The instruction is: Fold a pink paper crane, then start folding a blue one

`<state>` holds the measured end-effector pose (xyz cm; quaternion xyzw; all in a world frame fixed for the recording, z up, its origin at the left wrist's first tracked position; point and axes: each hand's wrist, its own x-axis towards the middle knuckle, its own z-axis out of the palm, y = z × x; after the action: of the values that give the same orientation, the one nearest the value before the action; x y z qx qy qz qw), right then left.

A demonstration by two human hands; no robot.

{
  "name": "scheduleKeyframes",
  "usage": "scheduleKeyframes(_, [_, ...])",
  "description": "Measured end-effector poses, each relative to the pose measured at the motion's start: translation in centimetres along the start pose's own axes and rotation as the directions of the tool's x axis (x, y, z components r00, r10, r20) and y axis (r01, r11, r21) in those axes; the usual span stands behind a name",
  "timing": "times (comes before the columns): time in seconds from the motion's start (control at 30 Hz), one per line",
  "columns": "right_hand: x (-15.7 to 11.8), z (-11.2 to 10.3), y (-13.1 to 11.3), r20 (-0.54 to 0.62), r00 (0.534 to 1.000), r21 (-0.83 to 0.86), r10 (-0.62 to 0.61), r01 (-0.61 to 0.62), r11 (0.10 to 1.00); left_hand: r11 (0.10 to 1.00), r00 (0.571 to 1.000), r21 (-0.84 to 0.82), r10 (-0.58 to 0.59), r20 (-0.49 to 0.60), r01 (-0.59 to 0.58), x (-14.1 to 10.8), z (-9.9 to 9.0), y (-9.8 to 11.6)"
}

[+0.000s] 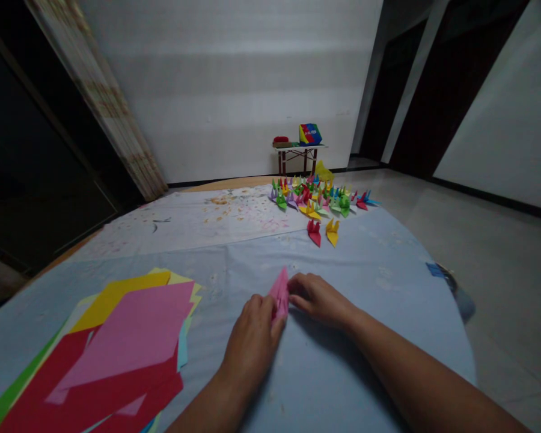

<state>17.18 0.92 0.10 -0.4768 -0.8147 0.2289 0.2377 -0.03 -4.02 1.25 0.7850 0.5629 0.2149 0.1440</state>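
Note:
A small folded piece of pink paper [280, 290] with a pointed far end lies at the middle of the table before me. My left hand [258, 322] grips its near left side, thumb and fingers closed on the paper. On the right edge, the bent fingertips of my right hand [313, 296] touch or pinch the same paper; its thumb is partly hidden. Beyond my hands stand two folded paper cranes, one red [314, 233] and one yellow [332, 232].
Loose coloured sheets, a pink one [139, 328] on top, spread at the left. Many folded cranes [320, 195] crowd the far right of the round cloth-covered table [216, 270]. A small side table [300, 147] with a colourful box [310, 134] stands by the wall.

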Motion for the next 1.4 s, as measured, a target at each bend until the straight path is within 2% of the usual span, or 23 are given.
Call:
scheduleKeyframes(0.1, [0.5, 0.4, 0.1, 0.028, 0.993, 0.011, -0.114, 0.113, 0.994, 0.999, 0.997, -0.008, -0.036, 0.067, 0.037, -0.3, -0.5, 1.2])
scheduleKeyframes(0.17, [0.9, 0.5, 0.2, 0.044, 0.984, -0.002, -0.17, 0.17, 0.985, 0.999, 0.997, -0.01, -0.041, 0.07, 0.041, -0.2, -0.7, 1.3])
scheduleKeyframes(0.23, [1.1, 0.6, 0.3, 0.008, 0.984, -0.041, -0.179, 0.179, 0.983, 0.999, 0.999, -0.003, -0.033, 0.003, 0.033, 0.1, -0.9, 0.9])
scheduleKeyframes(0.33, [0.8, 0.6, 0.0, -0.08, 0.987, -0.091, -0.138, 0.131, 0.987, 1.0, 0.988, 0.012, 0.029, -0.152, -0.028, 0.8, -0.9, -0.7])
scheduleKeyframes(0.4, [0.3, 0.6, -0.6, -0.071, 0.99, -0.11, -0.123, 0.115, 0.987, 0.997, 0.979, 0.011, 0.077, -0.186, -0.076, 1.3, -0.7, -1.8])
scheduleKeyframes(0.6, [-0.4, 0.9, -2.7, 0.113, 0.982, -0.21, -0.151, 0.173, 0.962, 0.99, 0.979, -0.001, 0.14, -0.148, -0.142, 1.5, 0.1, -3.2])
scheduleKeyframes(0.73, [-0.2, 0.3, -2.3, 0.166, 0.964, -0.189, -0.21, 0.24, 0.952, 0.987, 0.979, 0.042, 0.158, -0.13, -0.154, 1.3, 0.0, -3.1])
scheduleKeyframes(1.0, [0.3, -0.4, 0.8, 0.1, 0.967, -0.226, -0.234, 0.251, 0.941, 0.971, 0.971, 0.075, 0.232, -0.055, -0.228, 1.0, -0.3, -2.8])
scheduleKeyframes(1.17, [0.3, -0.2, 0.3, 0.033, 0.968, -0.259, -0.248, 0.248, 0.934, 0.97, 0.972, 0.078, 0.233, -0.018, -0.231, 1.1, -0.2, -3.1])
scheduleKeyframes(1.4, [0.6, 0.2, -0.4, 0.053, 0.956, -0.241, -0.29, 0.294, 0.925, 0.972, 0.976, 0.096, 0.215, 0.027, -0.216, 1.2, -0.3, -3.4])
